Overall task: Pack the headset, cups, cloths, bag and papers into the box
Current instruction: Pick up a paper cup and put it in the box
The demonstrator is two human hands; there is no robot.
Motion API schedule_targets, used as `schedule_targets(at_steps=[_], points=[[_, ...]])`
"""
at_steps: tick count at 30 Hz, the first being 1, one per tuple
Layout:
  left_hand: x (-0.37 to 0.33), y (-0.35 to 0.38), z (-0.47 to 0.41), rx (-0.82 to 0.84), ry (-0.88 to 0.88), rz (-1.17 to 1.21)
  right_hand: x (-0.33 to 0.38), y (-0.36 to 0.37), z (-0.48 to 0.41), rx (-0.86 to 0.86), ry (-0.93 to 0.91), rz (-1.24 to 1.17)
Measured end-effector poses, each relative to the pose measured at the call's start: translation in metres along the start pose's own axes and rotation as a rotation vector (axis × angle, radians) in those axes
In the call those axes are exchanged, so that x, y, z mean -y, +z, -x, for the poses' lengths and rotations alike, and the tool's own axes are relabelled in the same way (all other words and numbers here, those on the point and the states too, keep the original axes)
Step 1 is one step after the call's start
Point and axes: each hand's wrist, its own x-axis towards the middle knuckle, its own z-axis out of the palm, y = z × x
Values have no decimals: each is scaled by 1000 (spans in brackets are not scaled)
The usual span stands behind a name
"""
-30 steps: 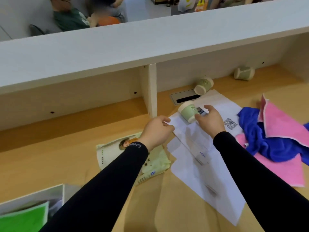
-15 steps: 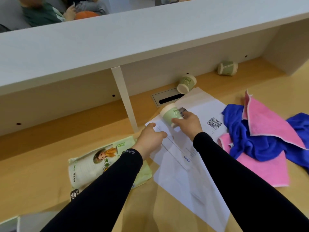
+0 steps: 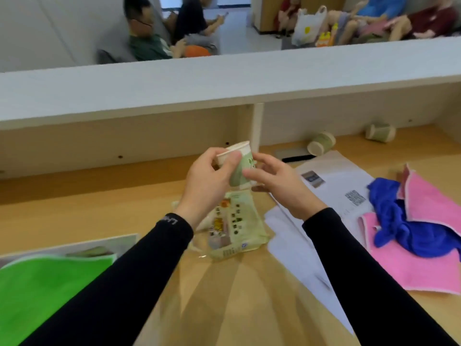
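Observation:
Both my hands hold one pale green paper cup [image 3: 244, 164] up above the desk. My left hand [image 3: 208, 182] grips it at the rim, while my right hand [image 3: 280, 187] has loose fingers on its lower part and base. Two more cups [image 3: 321, 143] [image 3: 381, 132] lie on their sides at the back of the desk. White papers [image 3: 331, 174] lie under my right arm. A blue cloth [image 3: 411, 233] rests on pink cloths [image 3: 414, 272]. A pale green bag [image 3: 237, 229] lies below my hands. The box [image 3: 74, 244] sits at lower left with a green item [image 3: 37, 285] inside. No headset is visible.
A white raised counter [image 3: 224, 78] runs across the back, with an upright divider [image 3: 257, 126] under it. A cable slot [image 3: 295, 157] is set in the wooden desk [image 3: 99, 203]. Several people sit beyond the counter.
The cup has been lifted off the papers and carried left. My left hand left the paper's edge and took the cup at its rim. The view swung left, bringing the box back in.

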Motion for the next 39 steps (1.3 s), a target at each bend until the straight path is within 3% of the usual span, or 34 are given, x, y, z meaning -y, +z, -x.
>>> schedule_targets(at_steps=[6,13,18,22,27,30,32,34,39], points=[[-24,-154,58,-280,100,-165,68,142,7,211,-148,21],[-27,-293,150,-428,129,-190,103,295,51,422,-254,-14],[-15,-354,194,-519,149,-275,111,357,78,466,-318,91],[4,-374,209,-603,116,-390,109,368,92,389,-279,210],[43,-367,208,-534,75,-621,95,345,110,247,-248,306],[69,-358,200,-403,3,-683,86,324,121,186,-198,347],[85,-354,195,-214,-129,-788,82,310,128,154,-152,346],[96,-351,191,-83,-144,-910,80,297,133,119,-121,351],[89,-340,180,-256,8,-777,76,282,139,56,-88,362]])
